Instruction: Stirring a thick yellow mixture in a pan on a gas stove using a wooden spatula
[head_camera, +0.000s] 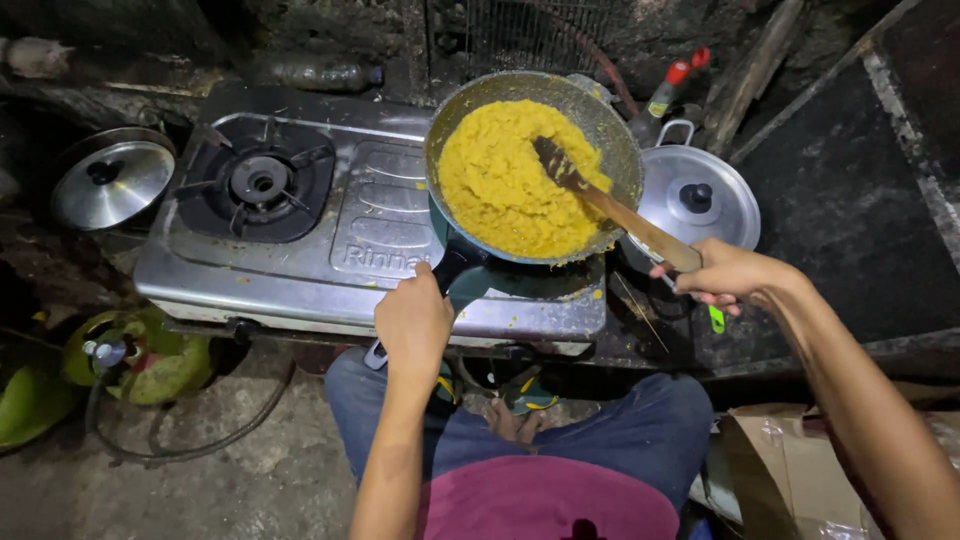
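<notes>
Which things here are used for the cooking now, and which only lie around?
In use:
- left hand, gripping the pan handle
- right hand, holding the wooden spatula
- frying pan with yellow mash
- gas stove, right burner

Lying about:
- lidded pot right of the pan
- metal lid left of the stove
- green gas cylinder
- plastic bottle behind the stove

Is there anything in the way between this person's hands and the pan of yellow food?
Nothing visible. The left hand already grips the pan's dark handle, and the right hand holds a wooden spatula whose blade rests in the yellow mash inside the pan. A lidded pot sits beside it, not between.
</notes>
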